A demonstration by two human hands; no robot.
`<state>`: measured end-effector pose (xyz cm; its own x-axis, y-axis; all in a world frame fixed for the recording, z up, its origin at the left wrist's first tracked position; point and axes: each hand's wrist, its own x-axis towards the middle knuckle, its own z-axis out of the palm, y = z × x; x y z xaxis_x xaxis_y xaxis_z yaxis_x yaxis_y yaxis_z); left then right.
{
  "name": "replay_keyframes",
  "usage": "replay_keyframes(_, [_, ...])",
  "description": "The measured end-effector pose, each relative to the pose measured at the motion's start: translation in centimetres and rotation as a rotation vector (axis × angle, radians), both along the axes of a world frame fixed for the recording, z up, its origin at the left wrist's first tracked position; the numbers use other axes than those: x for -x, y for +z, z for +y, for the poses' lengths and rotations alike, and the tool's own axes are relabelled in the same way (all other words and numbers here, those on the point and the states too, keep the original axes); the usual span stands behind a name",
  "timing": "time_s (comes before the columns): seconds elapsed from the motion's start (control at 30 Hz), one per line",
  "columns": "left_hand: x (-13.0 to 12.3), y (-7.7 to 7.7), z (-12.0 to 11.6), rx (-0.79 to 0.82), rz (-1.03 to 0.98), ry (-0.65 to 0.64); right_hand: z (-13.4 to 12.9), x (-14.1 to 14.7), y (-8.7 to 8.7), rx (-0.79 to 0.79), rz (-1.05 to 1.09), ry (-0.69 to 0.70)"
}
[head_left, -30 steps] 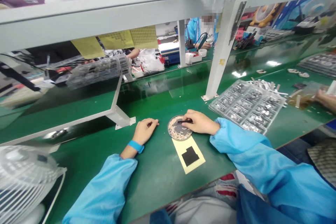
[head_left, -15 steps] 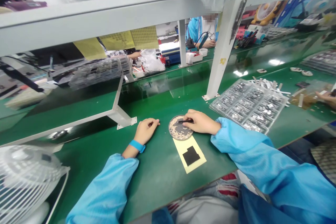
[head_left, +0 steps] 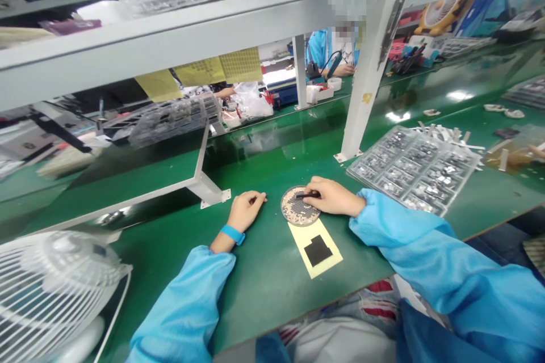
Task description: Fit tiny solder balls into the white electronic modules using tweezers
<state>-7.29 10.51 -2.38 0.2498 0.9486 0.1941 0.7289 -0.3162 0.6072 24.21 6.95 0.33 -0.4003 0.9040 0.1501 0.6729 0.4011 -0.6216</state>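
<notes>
My right hand is closed round a slim black tool, perhaps tweezers; its exact kind is too small to make out. The tool points left over a round dish filled with many tiny beige and grey pieces. Below the dish, partly tucked under its edge, lies a yellow paper sheet carrying a black cut-out shape. To the left of the dish, my left hand rests on the green table with its fingers curled in and nothing visible in them.
A clear compartment tray of small metal parts lies right of my right forearm, with white strips behind it. A shelf post rises behind the dish. A white fan stands at left. Another person sits across.
The whole view has shifted, so the scene appears slightly further right. My right hand stays over the dish with the black tool, and my left hand still rests on the table.
</notes>
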Motion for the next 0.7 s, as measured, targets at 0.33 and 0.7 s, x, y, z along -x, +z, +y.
replay_keyframes(0.33, [-0.21, 0.11, -0.20, -0.002, -0.016, 0.009, 0.03, -0.02, -0.17, -0.012, 0.012, 0.001])
replay_keyframes(0.7, [-0.15, -0.01, -0.15, -0.005, -0.023, 0.005, -0.07, -0.03, -0.02, -0.001, -0.005, 0.008])
